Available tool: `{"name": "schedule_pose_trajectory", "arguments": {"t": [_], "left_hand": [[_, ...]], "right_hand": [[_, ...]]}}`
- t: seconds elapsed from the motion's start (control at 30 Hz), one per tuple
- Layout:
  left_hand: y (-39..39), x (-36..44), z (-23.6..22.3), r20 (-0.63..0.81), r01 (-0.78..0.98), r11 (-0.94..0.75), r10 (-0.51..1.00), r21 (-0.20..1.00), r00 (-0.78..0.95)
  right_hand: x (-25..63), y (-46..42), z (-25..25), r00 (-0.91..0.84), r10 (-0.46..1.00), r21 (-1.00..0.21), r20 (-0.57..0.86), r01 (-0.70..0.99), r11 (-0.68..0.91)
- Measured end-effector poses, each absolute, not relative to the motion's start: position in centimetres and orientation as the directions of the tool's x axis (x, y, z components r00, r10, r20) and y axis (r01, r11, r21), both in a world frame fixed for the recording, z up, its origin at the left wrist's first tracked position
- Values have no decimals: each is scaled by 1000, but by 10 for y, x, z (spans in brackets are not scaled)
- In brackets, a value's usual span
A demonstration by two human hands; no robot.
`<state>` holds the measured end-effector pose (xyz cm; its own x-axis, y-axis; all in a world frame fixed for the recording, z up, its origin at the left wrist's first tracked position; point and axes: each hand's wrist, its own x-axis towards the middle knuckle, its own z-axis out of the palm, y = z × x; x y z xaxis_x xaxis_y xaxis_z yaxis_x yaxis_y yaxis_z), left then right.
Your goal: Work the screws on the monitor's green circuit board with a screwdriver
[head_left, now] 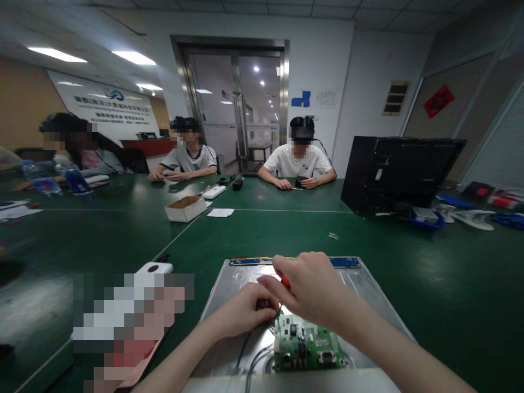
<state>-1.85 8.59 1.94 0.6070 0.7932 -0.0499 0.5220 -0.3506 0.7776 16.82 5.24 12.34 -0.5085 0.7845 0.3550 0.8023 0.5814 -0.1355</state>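
My right hand [313, 281] is closed round a screwdriver [285, 281]; only a bit of its red handle shows, and its tip points down at the upper left corner of a green circuit board [309, 344]. Beside that corner, the fingers of my left hand [254, 307] are curled in a pinch, and whatever lies between them is hidden. The board rests on a silvery metal panel [221, 289]. Grey cables [256, 360] run over the panel to the left of the board. Along the panel's far edge lies a narrow blue circuit strip [346, 262], partly covered by my right hand.
Left of the panel lie a white device [153, 268] and a pinkish blurred-out object [143, 333]. Farther off are an open cardboard box [186, 209], a white paper [221, 213] and a black monitor [403, 172]. Several people sit around the green table [286, 229].
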Motion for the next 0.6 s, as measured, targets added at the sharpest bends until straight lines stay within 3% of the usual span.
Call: {"name": "schedule_pose_trajectory", "arguments": {"t": [0.17, 0.43, 0.6], "left_hand": [[89, -19, 15, -60, 483, -316, 785, 816, 616], [93, -20, 15, -25, 463, -369, 760, 806, 649], [89, -19, 20, -38, 471, -349, 771, 810, 636]], "right_hand": [[171, 55, 125, -516, 800, -83, 307, 823, 562], [185, 59, 137, -619, 745, -196, 248, 721, 664], [188, 60, 135, -593, 756, -118, 277, 760, 639]]}}
